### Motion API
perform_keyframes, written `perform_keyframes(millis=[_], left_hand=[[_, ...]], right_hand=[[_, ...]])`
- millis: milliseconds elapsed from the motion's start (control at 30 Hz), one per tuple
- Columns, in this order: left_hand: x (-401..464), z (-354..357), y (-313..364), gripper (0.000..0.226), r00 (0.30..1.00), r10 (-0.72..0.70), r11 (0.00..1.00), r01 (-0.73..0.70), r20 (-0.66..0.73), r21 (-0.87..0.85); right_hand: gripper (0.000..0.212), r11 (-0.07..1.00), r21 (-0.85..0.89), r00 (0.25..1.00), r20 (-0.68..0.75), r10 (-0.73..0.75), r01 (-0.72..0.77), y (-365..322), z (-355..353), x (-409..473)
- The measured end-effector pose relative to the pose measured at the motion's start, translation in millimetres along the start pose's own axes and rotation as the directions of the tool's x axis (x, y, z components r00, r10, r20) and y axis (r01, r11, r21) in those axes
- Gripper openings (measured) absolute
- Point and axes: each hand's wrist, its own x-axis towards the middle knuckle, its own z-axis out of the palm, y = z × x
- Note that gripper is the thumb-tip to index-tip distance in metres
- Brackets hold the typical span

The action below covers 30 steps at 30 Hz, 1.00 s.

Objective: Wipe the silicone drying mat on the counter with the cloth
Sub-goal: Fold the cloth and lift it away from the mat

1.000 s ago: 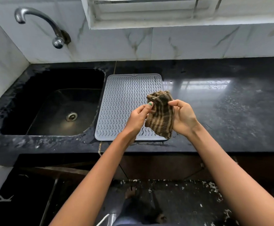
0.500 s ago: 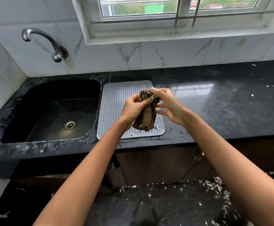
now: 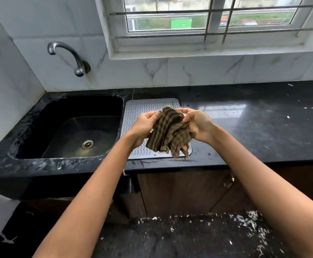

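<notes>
Two hands hold cloth [image 3: 169, 133] up above mat: left hand [image 3: 146, 125] and right hand [image 3: 198, 125] each pinching top edge, cloth hanging bunched. Mat [image 3: 133, 116] flat on bench [image 3: 254, 127] beside sink [image 3: 73, 127]. Wiping not yet begun, by look; whole mat left.

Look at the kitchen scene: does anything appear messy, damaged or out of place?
White flakes and debris litter the floor, whitish smears mark the counter edge by the sink, and the cloth has frayed, ragged lower edges.
</notes>
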Motion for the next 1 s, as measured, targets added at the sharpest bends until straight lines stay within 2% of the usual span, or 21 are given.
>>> perform_keyframes(millis=[67,133,233,333,400,433,533,600,667,800,833,867,900,933,967,1000], left_hand=[[3.8,2.0,6.8,0.029,0.996,0.063,0.998,-0.061,-0.065,0.035],[7.2,4.5,14.4,0.027,0.987,0.138,0.989,-0.131,-0.084,0.074],[9.5,15.4,24.2,0.020,0.973,0.228,0.963,-0.221,-0.030,0.152],[12.3,21.1,32.3,0.020,0.953,0.294,0.949,-0.282,-0.072,0.143],[13.5,13.6,35.2,0.026,0.951,0.298,0.949,-0.285,-0.085,0.136],[13.1,6.6,34.8,0.031,0.961,0.274,0.947,-0.262,-0.043,0.184],[12.6,-13.6,28.3,0.038,0.983,0.052,0.872,-0.130,0.175,0.472],[14.0,-19.0,23.5,0.030,0.979,-0.015,0.833,-0.100,0.203,0.544],[19.9,-22.8,27.3,0.020,0.990,0.049,0.816,-0.116,0.132,0.566],[36.5,-35.7,67.8,0.013,0.968,0.248,0.607,-0.181,0.032,0.774],[37.4,-37.2,79.0,0.011,0.945,0.325,0.551,-0.218,0.034,0.806],[38.8,-39.4,90.9,0.011,0.885,0.465,0.426,-0.258,0.035,0.867],[40.6,-40.9,98.2,0.016,0.767,0.639,0.238,-0.265,0.054,0.935],[42.4,-42.7,103.9,0.021,0.616,0.781,0.061,-0.233,0.099,0.971],[43.8,-44.3,109.0,0.023,0.514,0.848,-0.022,-0.205,0.127,0.979],[45.2,-45.7,113.7,0.024,0.520,0.845,-0.027,-0.182,0.120,0.983]], right_hand=[[0.039,0.997,-0.076,1.000,-0.003,-0.025,0.024,-8.0,-4.0,-2.1],[0.029,0.974,-0.224,0.999,0.033,-0.041,0.047,-15.5,-4.9,-5.7],[0.029,0.862,-0.484,0.987,0.129,-0.100,0.151,-26.1,-2.3,-8.5],[0.037,0.740,-0.620,0.965,0.191,-0.180,0.261,-35.0,4.3,-9.6],[0.029,0.700,-0.658,0.961,0.168,-0.221,0.276,-43.3,4.4,-9.7],[0.024,0.695,-0.665,0.960,0.156,-0.231,0.275,-48.0,3.6,-9.3],[0.012,0.697,-0.667,0.962,0.131,-0.238,0.264,-60.5,2.1,-9.2],[0.006,0.703,-0.666,0.966,0.113,-0.235,0.249,-65.9,0.0,-7.0],[0.005,0.711,-0.664,0.968,0.090,-0.233,0.232,-69.4,-2.1,-4.8],[0.006,0.694,-0.692,0.967,0.024,-0.252,0.198,-87.1,-11.2,1.5],[0.008,0.635,-0.739,0.954,0.034,-0.298,0.225,-92.1,-12.6,2.8],[0.012,0.507,-0.816,0.917,0.070,-0.392,0.279,-99.6,-11.9,4.7],[0.015,0.342,-0.880,0.852,0.121,-0.510,0.330,-104.7,-11.1,7.9],[0.017,0.185,-0.911,0.758,0.180,-0.627,0.369,-110.7,-8.7,10.6],[0.018,0.080,-0.919,0.672,0.222,-0.706,0.387,-115.6,-5.6,12.3],[0.019,0.017,-0.925,0.647,0.252,-0.720,0.380,-120.0,-2.2,13.0]])
